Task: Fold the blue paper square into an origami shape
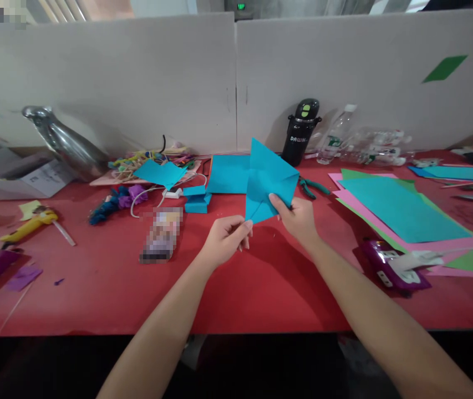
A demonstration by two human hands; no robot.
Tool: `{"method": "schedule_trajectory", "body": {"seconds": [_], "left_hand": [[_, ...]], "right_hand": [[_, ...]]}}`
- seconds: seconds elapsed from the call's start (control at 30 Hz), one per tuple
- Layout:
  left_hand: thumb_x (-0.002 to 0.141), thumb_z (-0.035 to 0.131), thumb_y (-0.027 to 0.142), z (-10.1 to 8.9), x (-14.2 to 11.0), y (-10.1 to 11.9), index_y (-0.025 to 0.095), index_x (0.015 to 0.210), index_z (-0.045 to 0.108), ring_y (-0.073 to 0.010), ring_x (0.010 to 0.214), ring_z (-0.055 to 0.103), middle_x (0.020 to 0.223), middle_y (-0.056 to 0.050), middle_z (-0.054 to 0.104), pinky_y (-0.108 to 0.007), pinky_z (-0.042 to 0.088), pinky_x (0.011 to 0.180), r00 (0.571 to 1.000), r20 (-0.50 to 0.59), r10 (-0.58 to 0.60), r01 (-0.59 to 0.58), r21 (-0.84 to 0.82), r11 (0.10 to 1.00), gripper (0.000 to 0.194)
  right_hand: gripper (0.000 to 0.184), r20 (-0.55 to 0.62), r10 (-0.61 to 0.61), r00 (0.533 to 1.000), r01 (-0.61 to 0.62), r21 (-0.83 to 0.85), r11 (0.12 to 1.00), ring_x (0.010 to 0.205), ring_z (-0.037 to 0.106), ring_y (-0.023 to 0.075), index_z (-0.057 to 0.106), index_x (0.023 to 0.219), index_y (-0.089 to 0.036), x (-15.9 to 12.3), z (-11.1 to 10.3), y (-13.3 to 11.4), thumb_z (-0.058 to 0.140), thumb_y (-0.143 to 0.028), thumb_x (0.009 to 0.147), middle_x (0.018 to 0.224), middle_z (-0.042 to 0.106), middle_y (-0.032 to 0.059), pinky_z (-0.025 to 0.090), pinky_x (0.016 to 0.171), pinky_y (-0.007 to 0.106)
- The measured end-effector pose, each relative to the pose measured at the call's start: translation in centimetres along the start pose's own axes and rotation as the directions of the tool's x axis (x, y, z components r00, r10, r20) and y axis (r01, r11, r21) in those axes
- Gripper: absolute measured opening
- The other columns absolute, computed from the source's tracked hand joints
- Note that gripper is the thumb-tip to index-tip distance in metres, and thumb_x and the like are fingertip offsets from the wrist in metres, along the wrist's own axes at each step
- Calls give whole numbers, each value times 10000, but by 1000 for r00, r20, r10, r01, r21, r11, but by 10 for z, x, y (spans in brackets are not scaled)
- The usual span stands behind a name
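1. Location: I had the folded blue sheet (266, 180) lifted above the middle of the worktop (269, 299), roughly midway between its left and right edges.
2. Left grip (225, 239): thumb and finger were pinched together on the sheet's lowest corner.
3. Right grip (300, 217): it was clamped on the lower right margin, thumb flat on the near face, fingers largely hidden behind.
4. Procedure, in my judgement: the folding called for exact control of the layers. Good practice was to hold the right thumb steady, square the corner with the left pinch, and press each crease outward from its fixed end, preferably against the worktop.
5. Orientation: one sharp tip pointed up toward the worktop's back edge, the pinched corner pointed toward the front edge, and a third corner pointed toward the right edge.
6. Long axis: it ran from pinched corner to upper tip, near upright in view; I could not tell its true tilt.
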State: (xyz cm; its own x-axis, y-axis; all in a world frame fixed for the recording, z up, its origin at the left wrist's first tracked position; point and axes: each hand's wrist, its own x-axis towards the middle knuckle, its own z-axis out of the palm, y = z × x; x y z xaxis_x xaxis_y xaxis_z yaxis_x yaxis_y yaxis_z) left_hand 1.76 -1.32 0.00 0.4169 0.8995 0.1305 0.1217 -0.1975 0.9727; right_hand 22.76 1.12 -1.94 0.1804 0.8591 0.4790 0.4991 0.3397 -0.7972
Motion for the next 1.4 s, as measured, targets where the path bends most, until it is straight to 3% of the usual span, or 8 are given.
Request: {"method": "schedule_trajectory", "body": {"seconds": [0.13,0.3,0.53,0.7,0.93,1.1,1.23,1.4], "left_hand": [[952,555,429,0,0,-1,167,723,615,-95,496,575,565,-4,624,-192,437,489,1000,6,-3,3,3,1000,353],[939,575,404,-2,4,-6,167,710,628,-97,489,564,555,0,621,-208,452,511,994,-104,14,-12,19,1000,334],[895,631,481,-10,9,0,170,731,619,-108,549,556,618,-5,615,-220,461,530,908,-411,81,-108,-44,993,352],[866,660,511,-2,10,-2,158,885,644,-136,685,600,789,-37,669,-234,483,595,969,-239,58,-69,-36,997,354],[927,558,439,-5,12,-8,193,623,408,-107,583,418,602,33,399,-223,365,523,917,-387,98,-38,158,987,419],[899,581,421,-18,15,-9,192,774,550,-123,627,533,706,18,529,-239,516,582,916,-400,28,-34,-9,999,263],[812,703,355,-18,16,-11,177,1011,607,-150,711,645,891,-39,687,-244,554,586,933,-356,55,-71,-31,997,284],[849,697,403,-14,14,-11,167,852,612,-162,586,673,701,-39,709,-253,542,560,945,-327,29,-17,41,999,251]], "right_hand": [[558,12,6,1000,-6,11,1000,455,462,123,503,448,-211,2,-2,-2,638,-527,888,429,482,-15,341,528,296],[548,99,114,988,-133,214,968,421,478,113,543,462,-207,2,1,-2,651,-555,871,424,518,-10,382,503,286],[333,419,218,882,-443,577,686,589,662,147,734,761,-175,0,8,-6,811,-499,733,742,753,68,531,582,286],[306,501,210,840,-515,611,602,694,711,169,754,888,-187,-12,19,-19,817,-450,745,823,773,69,574,671,304],[290,463,182,867,-445,557,701,725,673,173,730,877,-205,-22,28,-28,815,-448,744,824,740,46,564,711,330],[308,409,235,882,-459,630,627,720,642,153,680,850,-225,-13,22,-16,803,-485,740,843,686,8,558,688,310],[300,387,236,891,-434,578,690,672,658,150,680,869,-204,-10,20,-10,795,-458,760,757,682,8,562,714,316],[305,397,203,895,-399,509,763,626,655,157,682,830,-179,-13,23,-10,764,-469,788,739,705,34,556,668,322]]}}
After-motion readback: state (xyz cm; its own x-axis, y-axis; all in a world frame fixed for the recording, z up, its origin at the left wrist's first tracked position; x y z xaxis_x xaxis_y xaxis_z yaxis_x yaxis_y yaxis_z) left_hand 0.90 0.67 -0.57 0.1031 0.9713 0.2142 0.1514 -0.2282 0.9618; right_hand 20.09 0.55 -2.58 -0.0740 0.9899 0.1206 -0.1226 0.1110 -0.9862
